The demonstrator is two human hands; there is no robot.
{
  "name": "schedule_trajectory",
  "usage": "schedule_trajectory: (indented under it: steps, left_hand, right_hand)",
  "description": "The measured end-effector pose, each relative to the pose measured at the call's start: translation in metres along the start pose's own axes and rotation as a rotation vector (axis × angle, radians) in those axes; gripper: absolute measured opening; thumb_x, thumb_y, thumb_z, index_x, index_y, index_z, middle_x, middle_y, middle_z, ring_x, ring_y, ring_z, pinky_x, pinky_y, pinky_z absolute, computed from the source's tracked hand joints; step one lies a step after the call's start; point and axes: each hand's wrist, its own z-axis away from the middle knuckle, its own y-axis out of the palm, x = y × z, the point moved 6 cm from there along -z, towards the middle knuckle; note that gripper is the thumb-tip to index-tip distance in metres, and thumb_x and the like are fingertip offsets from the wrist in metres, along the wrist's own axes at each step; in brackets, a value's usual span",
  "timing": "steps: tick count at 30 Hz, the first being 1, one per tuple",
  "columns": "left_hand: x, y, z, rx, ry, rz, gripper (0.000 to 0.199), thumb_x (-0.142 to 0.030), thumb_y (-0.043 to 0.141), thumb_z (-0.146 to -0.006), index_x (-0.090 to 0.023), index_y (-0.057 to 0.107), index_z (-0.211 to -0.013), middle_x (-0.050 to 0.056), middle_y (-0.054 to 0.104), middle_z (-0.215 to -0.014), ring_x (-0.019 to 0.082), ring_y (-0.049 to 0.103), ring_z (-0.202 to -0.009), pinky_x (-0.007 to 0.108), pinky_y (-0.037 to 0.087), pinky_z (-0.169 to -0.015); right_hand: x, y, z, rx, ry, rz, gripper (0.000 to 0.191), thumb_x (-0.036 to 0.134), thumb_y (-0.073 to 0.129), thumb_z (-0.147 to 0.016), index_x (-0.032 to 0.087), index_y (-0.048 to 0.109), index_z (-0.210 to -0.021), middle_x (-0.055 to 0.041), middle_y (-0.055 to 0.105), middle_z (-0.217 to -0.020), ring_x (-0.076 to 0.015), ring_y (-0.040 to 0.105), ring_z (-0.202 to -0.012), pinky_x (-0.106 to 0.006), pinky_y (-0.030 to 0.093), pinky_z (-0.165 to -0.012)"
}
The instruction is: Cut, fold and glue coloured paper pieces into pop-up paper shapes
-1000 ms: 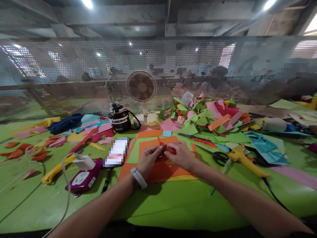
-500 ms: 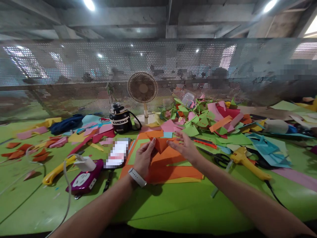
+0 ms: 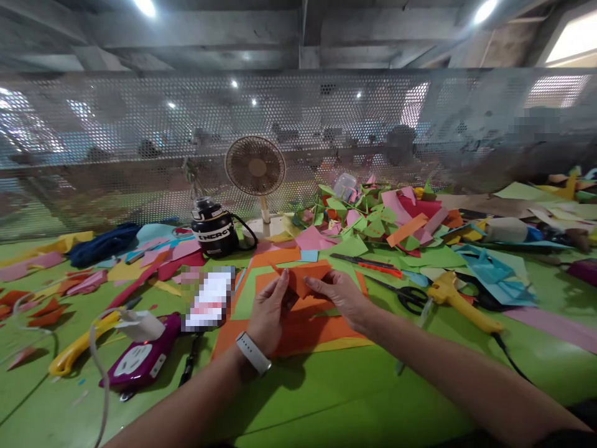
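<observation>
A folded piece of orange paper [image 3: 305, 277] is held up between both hands above the middle of the table. My left hand [image 3: 272, 308], with a white-banded watch on its wrist, pinches the paper's left side between thumb and fingers. On the other side my right hand [image 3: 342, 295] grips the paper, its thumb across the front. The paper's back and some fingertips are hidden. Below both hands lies a stack of orange, green and yellow paper sheets [image 3: 305, 333]. A small blue paper piece [image 3: 309, 256] rests just beyond.
To the right lie black-handled scissors [image 3: 410, 300], a yellow glue gun [image 3: 466, 305] and a utility knife [image 3: 366, 264]. Paper scraps [image 3: 364, 218] are heaped behind. At left are a phone [image 3: 209, 298], a purple power strip [image 3: 144, 361], a black flask [image 3: 214, 230] and a fan [image 3: 256, 167].
My right hand has come in from spread fingers beside the paper to gripping its right side. The orange paper now sits wider between both hands. The view has shifted slightly right.
</observation>
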Motion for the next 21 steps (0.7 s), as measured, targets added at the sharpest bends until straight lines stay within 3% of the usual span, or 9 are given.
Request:
schedule_trajectory:
  steps: [10, 16, 21]
  left_hand:
    - [-0.002, -0.0011, -0.0002, -0.019, 0.009, -0.055, 0.026, -0.035, 0.083, -0.057, -0.017, 0.065, -0.066, -0.005, 0.061, -0.061, 0.006, 0.052, -0.053, 0.018, 0.042, -0.05]
    - [-0.004, -0.002, -0.0019, -0.053, 0.0, -0.031, 0.03, -0.031, 0.086, -0.049, -0.017, 0.063, -0.063, -0.005, 0.056, -0.058, 0.006, 0.047, -0.05, 0.018, 0.04, -0.048]
    - [-0.005, -0.0004, -0.0022, -0.024, 0.024, -0.039, 0.031, -0.033, 0.085, -0.051, -0.016, 0.063, -0.064, -0.007, 0.053, -0.056, 0.005, 0.044, -0.048, 0.017, 0.038, -0.047]
  right_hand:
    - [-0.0027, -0.0012, -0.0019, -0.019, 0.006, -0.053, 0.037, 0.045, 0.082, -0.053, 0.015, 0.069, -0.07, -0.0018, 0.069, -0.069, -0.0144, 0.063, -0.068, -0.031, 0.048, -0.078]
    - [-0.0021, -0.0049, -0.0036, -0.042, -0.006, -0.015, 0.037, 0.045, 0.081, -0.054, 0.014, 0.069, -0.068, -0.0024, 0.069, -0.068, -0.0116, 0.061, -0.062, -0.026, 0.048, -0.067]
    - [-0.0006, -0.0066, -0.0035, -0.072, -0.032, 0.019, 0.037, 0.046, 0.081, -0.054, 0.013, 0.068, -0.066, -0.0008, 0.066, -0.062, -0.0103, 0.059, -0.059, -0.024, 0.046, -0.062]
